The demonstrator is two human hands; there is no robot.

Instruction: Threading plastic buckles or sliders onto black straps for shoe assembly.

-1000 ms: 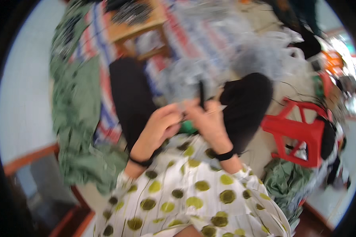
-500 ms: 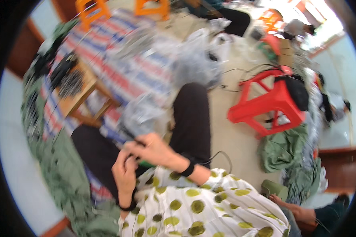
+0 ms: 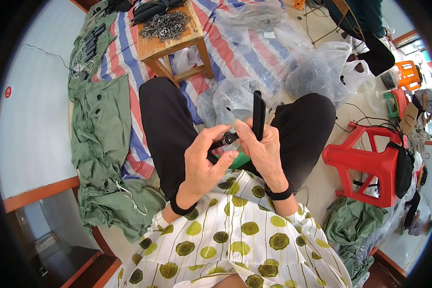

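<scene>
Over my lap, my right hand (image 3: 267, 156) grips a long black jointed piece (image 3: 258, 113), its flat slotted bar standing up past the fingers. My right thumb presses near a dark round joint with a shiny ring (image 3: 230, 138). From the joint a black rod runs into my left hand (image 3: 201, 156), which is curled around it, thumb and forefinger apart on either side. The rod's far end is hidden in the left palm. Part of a green seat shows beneath the hands, between my knees.
A wooden stool (image 3: 197, 41) bears a heap of small metal hooks (image 3: 165, 26) and black pieces. Clear plastic bags (image 3: 317, 72) lie on the striped sheet and floor. A red stool (image 3: 360, 163) stands right, near cables. Green cloth (image 3: 101, 129) lies left. A person sits at the far right.
The view has swung left and steadied. My hands have moved from being crossed close together to side by side, with the black bar now upright in the right hand.
</scene>
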